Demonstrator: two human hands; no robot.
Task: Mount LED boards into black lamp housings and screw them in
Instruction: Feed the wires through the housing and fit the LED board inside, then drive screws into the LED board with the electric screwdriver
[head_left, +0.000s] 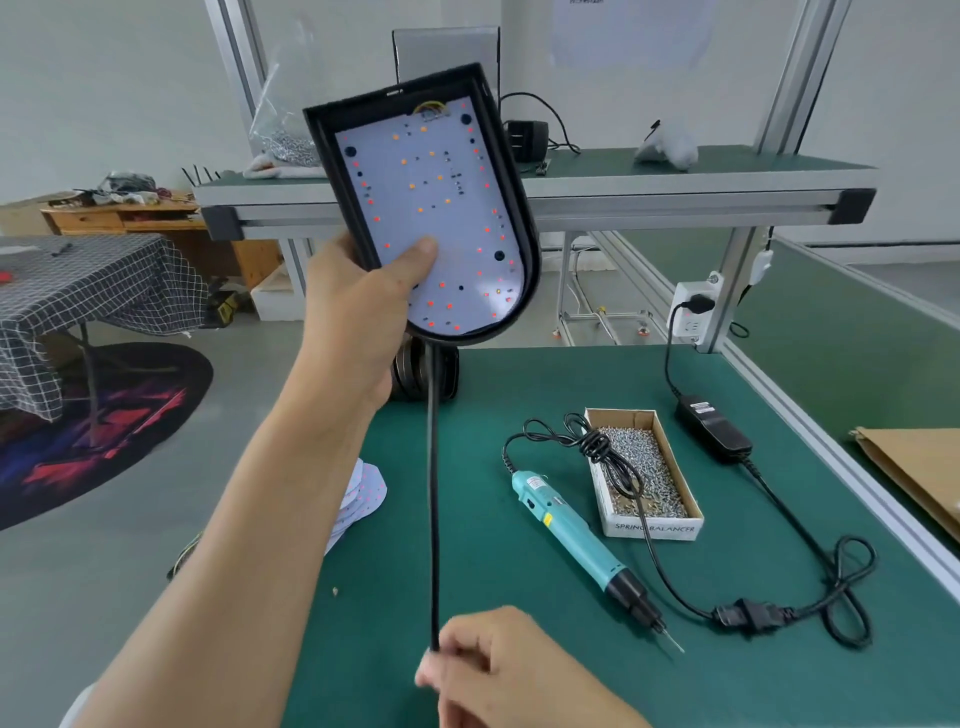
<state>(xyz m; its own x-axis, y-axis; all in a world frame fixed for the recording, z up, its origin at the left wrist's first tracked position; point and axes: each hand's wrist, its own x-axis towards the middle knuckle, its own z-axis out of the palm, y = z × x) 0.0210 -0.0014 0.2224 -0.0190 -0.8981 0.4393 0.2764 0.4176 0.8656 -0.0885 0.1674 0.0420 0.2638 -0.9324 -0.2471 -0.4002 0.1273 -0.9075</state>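
My left hand (363, 306) holds a black lamp housing (527, 223) up in the air above the green bench, thumb pressed on the white LED board (441, 208) that lies inside it. A straight black cable (432, 493) hangs from the housing's rounded bottom end down to my right hand (493, 670), which pinches its lower end near the bench's front edge. A teal electric screwdriver (576, 540) lies on the mat to the right. A cardboard box of screws (644, 470) sits beside it.
A stack of spare LED boards (363, 493) lies at the bench's left edge, partly behind my left arm. A black power adapter (714, 428) and its looped cord (847, 587) lie at the right. Another black housing (415, 371) stands behind the lifted one. An aluminium shelf (571, 197) crosses overhead.
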